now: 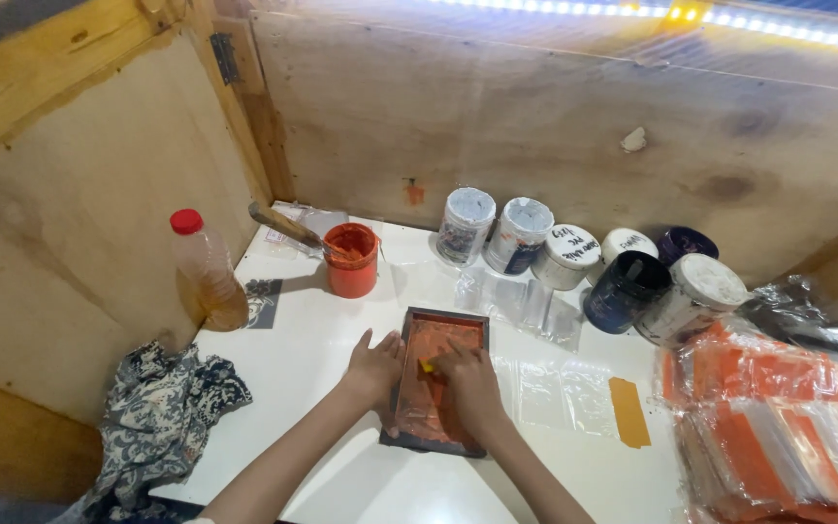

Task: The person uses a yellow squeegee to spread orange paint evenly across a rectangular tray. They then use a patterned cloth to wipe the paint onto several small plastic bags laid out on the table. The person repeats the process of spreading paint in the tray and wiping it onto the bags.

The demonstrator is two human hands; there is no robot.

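Observation:
A small dark-framed printing screen coated in orange ink lies flat on the white table. My left hand rests flat on the frame's left edge, fingers together. My right hand is over the orange mesh, fingers closed on a small yellow scraper. Behind the frame stands an open orange pot of ink with a wooden stick leaning in it.
A plastic bottle of amber liquid with a red cap stands at left beside a patterned cloth. Several paint tubs line the back wall. Clear plastic bags and a stack of orange-printed bags lie at right.

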